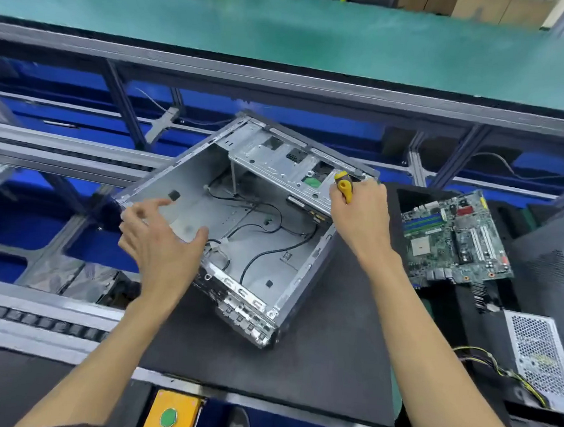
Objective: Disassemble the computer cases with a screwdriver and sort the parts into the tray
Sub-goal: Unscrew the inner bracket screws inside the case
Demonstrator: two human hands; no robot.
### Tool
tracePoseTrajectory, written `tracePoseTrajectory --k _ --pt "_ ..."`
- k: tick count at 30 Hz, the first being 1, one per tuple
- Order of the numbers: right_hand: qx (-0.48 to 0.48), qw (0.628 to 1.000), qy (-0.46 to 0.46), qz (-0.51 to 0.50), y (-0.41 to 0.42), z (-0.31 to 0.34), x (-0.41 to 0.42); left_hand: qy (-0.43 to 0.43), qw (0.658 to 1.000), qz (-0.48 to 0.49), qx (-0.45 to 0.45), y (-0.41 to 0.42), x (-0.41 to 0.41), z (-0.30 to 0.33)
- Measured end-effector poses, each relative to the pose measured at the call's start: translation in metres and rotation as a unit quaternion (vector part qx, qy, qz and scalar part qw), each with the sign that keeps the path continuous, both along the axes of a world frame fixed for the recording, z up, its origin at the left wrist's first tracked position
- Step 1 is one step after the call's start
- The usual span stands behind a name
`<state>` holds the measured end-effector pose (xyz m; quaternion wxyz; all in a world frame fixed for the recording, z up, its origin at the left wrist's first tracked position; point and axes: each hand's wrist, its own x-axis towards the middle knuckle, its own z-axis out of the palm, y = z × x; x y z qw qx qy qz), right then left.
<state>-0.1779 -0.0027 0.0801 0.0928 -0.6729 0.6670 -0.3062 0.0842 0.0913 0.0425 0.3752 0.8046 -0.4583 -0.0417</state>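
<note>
An opened grey computer case (273,246) lies tilted on a dark mat, with black cables loose on its floor and a metal drive cage (277,160) at its far side. My right hand (360,211) is shut on a yellow-and-black screwdriver (344,185), held at the case's right rim by the drive cage. My left hand (160,235) hovers with spread fingers at the case's left wall, holding nothing. A green motherboard (454,237) lies to the right of the case on a black tray (500,292).
A perforated silver power supply (539,357) with coloured wires sits at the right front. A dark side panel (555,263) stands at the far right. A conveyor frame (63,153) with blue bins runs to the left and behind. A yellow box with a green button (169,417) sits below.
</note>
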Motion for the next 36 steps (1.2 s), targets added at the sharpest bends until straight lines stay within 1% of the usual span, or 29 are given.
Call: tracePoseTrajectory --k 2,4,5,7,10,13,16,18,22,26,30,33,35,36 --pt "0.003 1.000 -0.004 0.011 -0.014 0.001 0.008 0.112 0.992 0.043 0.043 -0.001 -0.008 -0.002" --pt "0.003 1.000 -0.016 0.026 -0.028 0.003 0.014 0.246 0.965 0.044 0.077 -0.005 -0.014 -0.003" --pt "0.005 0.999 -0.018 0.032 -0.034 0.003 0.016 0.288 0.954 0.040 0.078 -0.007 -0.017 -0.004" --pt "0.019 0.999 0.001 0.030 -0.049 0.001 0.018 0.320 0.945 0.033 0.067 -0.010 -0.021 -0.006" --pt "0.068 0.997 0.035 -0.008 -0.071 -0.001 0.011 0.321 0.944 0.013 0.072 -0.009 -0.022 -0.009" --pt "0.122 0.991 0.051 -0.020 -0.090 -0.008 -0.001 0.310 0.947 0.003 0.080 -0.014 -0.018 -0.012" --pt "0.095 0.994 0.056 -0.012 -0.096 -0.012 -0.008 0.317 0.945 -0.005 0.080 -0.029 -0.008 -0.012" --pt "0.087 0.994 0.051 -0.028 -0.100 -0.013 -0.017 0.325 0.942 -0.013 0.084 -0.039 -0.002 -0.012" --pt "0.136 0.989 0.016 -0.052 -0.107 -0.014 -0.041 0.320 0.943 -0.024 0.091 -0.057 0.009 -0.015" --pt "0.141 0.986 0.005 -0.088 -0.107 -0.012 -0.054 0.294 0.953 -0.040 0.062 -0.073 0.012 -0.018" --pt "0.144 0.978 0.030 -0.151 -0.095 -0.006 -0.072 0.270 0.960 -0.054 0.046 -0.095 0.015 -0.020" --pt "0.163 0.967 0.059 -0.185 -0.077 -0.002 -0.087 0.271 0.956 -0.104 0.036 -0.121 0.023 -0.018" --pt "0.172 0.960 0.081 -0.206 -0.063 -0.001 -0.095 0.279 0.948 -0.142 0.047 -0.140 0.026 -0.016" --pt "0.175 0.957 0.091 -0.213 -0.055 -0.002 -0.099 0.263 0.951 -0.154 0.060 -0.148 0.026 -0.015"
